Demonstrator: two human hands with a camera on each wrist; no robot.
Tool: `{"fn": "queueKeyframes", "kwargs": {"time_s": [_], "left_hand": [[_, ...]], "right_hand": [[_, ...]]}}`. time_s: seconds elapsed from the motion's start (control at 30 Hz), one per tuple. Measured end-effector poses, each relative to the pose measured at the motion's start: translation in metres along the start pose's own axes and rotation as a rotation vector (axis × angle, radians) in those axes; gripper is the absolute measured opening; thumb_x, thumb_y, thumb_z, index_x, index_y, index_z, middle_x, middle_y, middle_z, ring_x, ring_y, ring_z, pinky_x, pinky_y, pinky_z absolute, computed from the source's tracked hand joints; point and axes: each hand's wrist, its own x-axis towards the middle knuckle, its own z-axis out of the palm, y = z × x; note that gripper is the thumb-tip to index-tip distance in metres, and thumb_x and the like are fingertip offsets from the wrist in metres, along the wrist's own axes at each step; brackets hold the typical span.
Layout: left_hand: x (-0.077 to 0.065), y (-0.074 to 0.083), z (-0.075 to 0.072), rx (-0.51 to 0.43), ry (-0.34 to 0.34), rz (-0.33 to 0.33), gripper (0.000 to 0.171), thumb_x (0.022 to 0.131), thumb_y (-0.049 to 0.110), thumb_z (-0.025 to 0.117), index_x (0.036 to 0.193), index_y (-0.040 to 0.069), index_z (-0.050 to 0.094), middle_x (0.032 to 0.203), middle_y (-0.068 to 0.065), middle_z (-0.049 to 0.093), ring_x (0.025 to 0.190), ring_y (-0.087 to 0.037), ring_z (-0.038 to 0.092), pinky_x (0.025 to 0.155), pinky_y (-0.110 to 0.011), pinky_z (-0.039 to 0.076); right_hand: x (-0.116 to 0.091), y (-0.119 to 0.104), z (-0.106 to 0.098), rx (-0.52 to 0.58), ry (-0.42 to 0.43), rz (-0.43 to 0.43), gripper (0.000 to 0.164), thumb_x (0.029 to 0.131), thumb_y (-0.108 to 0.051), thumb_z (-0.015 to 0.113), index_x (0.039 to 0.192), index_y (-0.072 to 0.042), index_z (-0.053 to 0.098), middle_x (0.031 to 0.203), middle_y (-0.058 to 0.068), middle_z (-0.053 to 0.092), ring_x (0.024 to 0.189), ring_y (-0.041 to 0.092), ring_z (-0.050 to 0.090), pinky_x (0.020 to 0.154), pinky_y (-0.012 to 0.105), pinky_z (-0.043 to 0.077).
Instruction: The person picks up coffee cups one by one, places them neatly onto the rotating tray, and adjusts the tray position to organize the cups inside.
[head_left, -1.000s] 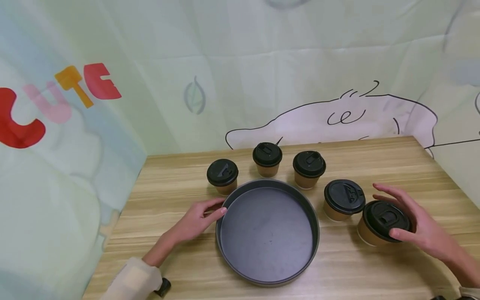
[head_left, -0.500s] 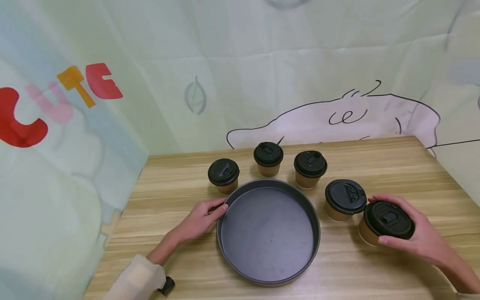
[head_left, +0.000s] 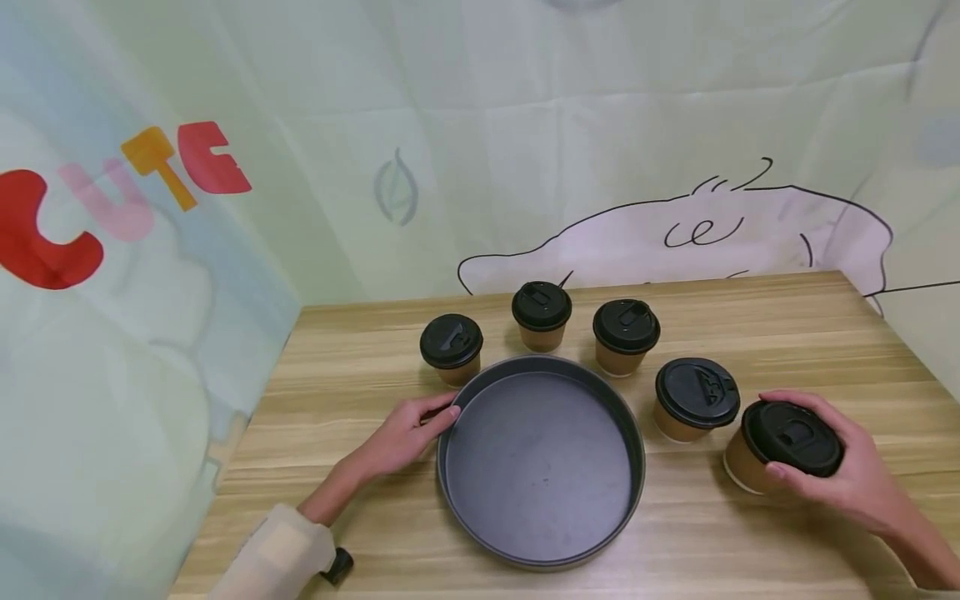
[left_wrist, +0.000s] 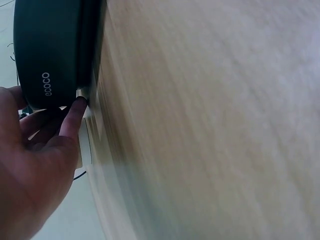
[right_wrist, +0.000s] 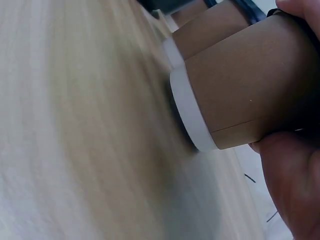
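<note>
A round dark grey cake pan lies on the wooden table. At its left side my left hand holds the wall, thumb at the rim; in the left wrist view the fingers reach the lower edge of the pan, near its "ecoco" lettering. To the right of the pan, my right hand grips a brown paper coffee cup with a black lid, thumb in front and fingers behind. A shadow shows beneath the white base of that cup in the right wrist view.
Several more lidded coffee cups curve around the pan's far side: one at left, two behind, and one at right, beside the gripped cup. A printed curtain hangs along the table's back and left edges.
My right hand has closed from loosely around the cup to a grip on its sides. The cup has shifted slightly right, away from its neighbour. My left hand stays at the pan.
</note>
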Motion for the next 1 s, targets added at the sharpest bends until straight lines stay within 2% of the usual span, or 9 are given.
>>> {"fn": "queueKeyframes", "kwargs": {"time_s": [0.2,0.33,0.4,0.5,0.57,0.63,0.7,0.83,1.0], "left_hand": [[0.001,0.0,0.0,0.012,0.009,-0.003,0.045,0.11,0.03,0.055,0.145,0.003,0.059,0.142,-0.012,0.062,0.128,-0.024,0.059,0.102,-0.036,0.05],[0.0,0.0,0.0,0.013,0.006,-0.01,0.045,0.109,0.03,0.055,0.145,0.002,0.059,0.141,-0.013,0.062,0.127,-0.024,0.06,0.102,-0.037,0.05],[0.0,0.0,-0.001,0.011,0.003,-0.008,0.045,0.109,0.03,0.055,0.144,0.002,0.059,0.141,-0.013,0.062,0.127,-0.024,0.06,0.102,-0.037,0.05],[0.001,0.001,-0.001,0.01,-0.002,-0.002,0.046,0.109,0.03,0.055,0.145,0.002,0.059,0.141,-0.013,0.063,0.126,-0.023,0.06,0.101,-0.036,0.05],[0.001,0.0,-0.002,0.013,-0.001,-0.002,0.046,0.109,0.032,0.055,0.145,0.003,0.06,0.14,-0.012,0.063,0.126,-0.023,0.06,0.101,-0.035,0.05],[0.001,0.0,-0.002,0.008,-0.002,-0.002,0.046,0.109,0.031,0.055,0.145,0.003,0.059,0.14,-0.011,0.063,0.126,-0.022,0.06,0.102,-0.036,0.05],[0.001,-0.001,-0.001,0.005,-0.002,-0.005,0.046,0.109,0.032,0.055,0.145,0.003,0.059,0.14,-0.011,0.063,0.127,-0.023,0.06,0.102,-0.037,0.05],[0.0,-0.001,-0.001,-0.001,0.002,-0.011,0.046,0.109,0.031,0.056,0.145,0.003,0.059,0.141,-0.012,0.063,0.128,-0.023,0.059,0.103,-0.04,0.049],[0.001,-0.001,-0.001,0.0,-0.003,-0.012,0.046,0.109,0.031,0.055,0.145,0.003,0.059,0.141,-0.013,0.062,0.127,-0.023,0.06,0.103,-0.04,0.049]], "right_hand": [[0.008,-0.013,-0.02,-0.028,0.038,-0.03,0.085,0.059,0.023,0.081,0.139,0.01,0.055,0.132,-0.002,0.066,0.12,0.007,0.058,0.1,0.015,0.038],[0.023,-0.028,-0.036,0.03,0.047,-0.056,0.086,0.059,0.029,0.076,0.14,0.014,0.051,0.13,-0.002,0.067,0.12,0.009,0.059,0.098,0.015,0.04],[0.034,-0.033,-0.041,0.149,0.027,-0.1,0.086,0.059,0.032,0.074,0.14,0.018,0.048,0.129,0.004,0.069,0.12,0.012,0.061,0.098,0.016,0.042],[0.051,-0.043,-0.046,0.243,0.007,-0.168,0.087,0.058,0.034,0.072,0.14,0.02,0.046,0.127,0.01,0.07,0.118,0.015,0.064,0.097,0.016,0.044],[0.062,-0.05,-0.045,0.372,-0.031,-0.209,0.086,0.058,0.036,0.069,0.139,0.023,0.042,0.125,0.017,0.07,0.118,0.019,0.065,0.097,0.018,0.046],[0.074,-0.06,-0.041,0.393,-0.042,-0.24,0.084,0.059,0.035,0.07,0.138,0.024,0.043,0.125,0.018,0.07,0.117,0.021,0.066,0.097,0.02,0.045],[0.087,-0.069,-0.034,0.466,-0.082,-0.296,0.081,0.06,0.033,0.07,0.136,0.027,0.042,0.123,0.024,0.068,0.116,0.025,0.067,0.098,0.023,0.045],[0.111,-0.085,-0.008,0.579,-0.166,-0.426,0.075,0.064,0.027,0.074,0.132,0.03,0.041,0.12,0.031,0.066,0.113,0.032,0.068,0.099,0.028,0.046],[0.129,-0.105,0.025,0.579,-0.24,-0.445,0.076,0.064,0.02,0.076,0.133,0.026,0.045,0.119,0.03,0.068,0.114,0.031,0.068,0.098,0.029,0.049]]}}
